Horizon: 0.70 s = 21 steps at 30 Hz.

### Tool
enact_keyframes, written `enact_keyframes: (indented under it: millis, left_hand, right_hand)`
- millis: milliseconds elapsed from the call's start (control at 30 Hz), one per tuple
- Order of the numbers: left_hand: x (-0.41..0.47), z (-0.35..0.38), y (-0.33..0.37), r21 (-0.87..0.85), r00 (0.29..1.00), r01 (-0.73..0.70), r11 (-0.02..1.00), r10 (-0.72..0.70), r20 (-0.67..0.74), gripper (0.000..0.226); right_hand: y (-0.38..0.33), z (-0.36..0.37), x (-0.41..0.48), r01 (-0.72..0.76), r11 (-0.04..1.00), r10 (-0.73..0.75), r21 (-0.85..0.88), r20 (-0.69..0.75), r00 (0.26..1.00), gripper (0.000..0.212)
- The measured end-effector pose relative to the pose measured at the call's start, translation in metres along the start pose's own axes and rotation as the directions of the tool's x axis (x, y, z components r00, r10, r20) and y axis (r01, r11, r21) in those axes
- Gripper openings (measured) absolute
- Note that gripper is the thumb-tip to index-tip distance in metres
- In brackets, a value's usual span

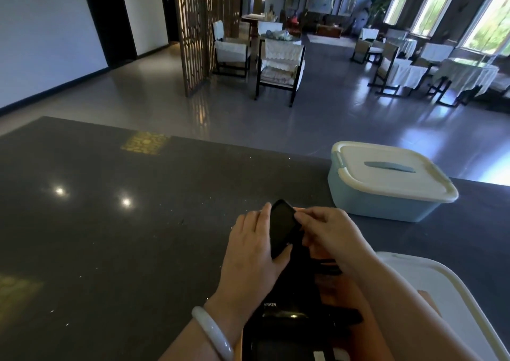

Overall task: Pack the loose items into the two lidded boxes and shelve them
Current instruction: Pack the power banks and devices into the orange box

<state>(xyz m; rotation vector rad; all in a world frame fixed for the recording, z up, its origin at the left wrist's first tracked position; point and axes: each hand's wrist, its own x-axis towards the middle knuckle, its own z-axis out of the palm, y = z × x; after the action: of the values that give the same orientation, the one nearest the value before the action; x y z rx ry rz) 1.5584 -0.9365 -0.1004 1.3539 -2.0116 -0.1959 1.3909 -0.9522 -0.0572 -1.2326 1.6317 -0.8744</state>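
Observation:
A flat black device (283, 226), like a phone, stands tilted between both hands over the dark counter. My left hand (252, 253) grips its left edge, thumb against the lower end. My right hand (328, 236) pinches its upper right edge. Below the hands lies a black power bank (278, 324) marked ANKER, along with other dark items, apparently inside an orange box (345, 291) whose walls are mostly hidden by my arms. A light blue box (386, 197) with a closed white lid stands at the far right. A loose white lid (452, 300) lies at the near right.
The dark polished counter (110, 222) stretches left and away, ending at a far edge above the floor. Beyond it are chairs, cloth-covered tables, a wooden lattice screen (198, 29) and windows at the right.

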Motion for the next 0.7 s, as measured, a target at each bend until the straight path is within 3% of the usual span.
enact_keyframes:
  millis: [100, 200, 367, 433, 567, 700]
  left_hand:
    - [0.000, 0.000, 0.001, -0.034, 0.999, -0.032, 0.999, 0.032, 0.004, 0.080]
    - [0.002, -0.003, -0.003, -0.047, 0.994, -0.059, 0.997, 0.064, 0.094, 0.086]
    - [0.008, -0.003, -0.022, 0.097, 0.984, 0.099, 0.990, -0.112, 0.141, 0.070]
    - [0.008, 0.002, -0.023, 0.057, 0.972, 0.142, 0.988, -0.150, 0.179, 0.057]
    - [0.008, 0.008, -0.025, -0.083, 0.939, 0.259, 0.962, -0.231, 0.254, 0.055]
    - [0.007, 0.005, -0.025, -0.175, 0.923, 0.304, 0.936, -0.245, 0.296, 0.053]
  right_hand:
    - [-0.005, -0.005, -0.004, -0.032, 0.987, 0.027, 0.154, 0.038, 0.999, 0.011]
    - [-0.004, -0.014, -0.006, 0.032, 0.982, -0.029, 0.189, -0.019, 0.999, 0.013]
    - [0.006, -0.046, 0.000, 0.168, 0.976, -0.128, 0.141, -0.256, 0.958, 0.017]
    - [0.009, -0.058, 0.004, 0.191, 0.978, -0.156, 0.079, -0.323, 0.933, 0.018]
    - [0.017, -0.059, 0.009, 0.136, 0.984, -0.165, -0.111, -0.320, 0.933, 0.018]
    - [0.029, -0.048, 0.014, 0.060, 0.980, -0.116, -0.188, -0.299, 0.947, 0.017]
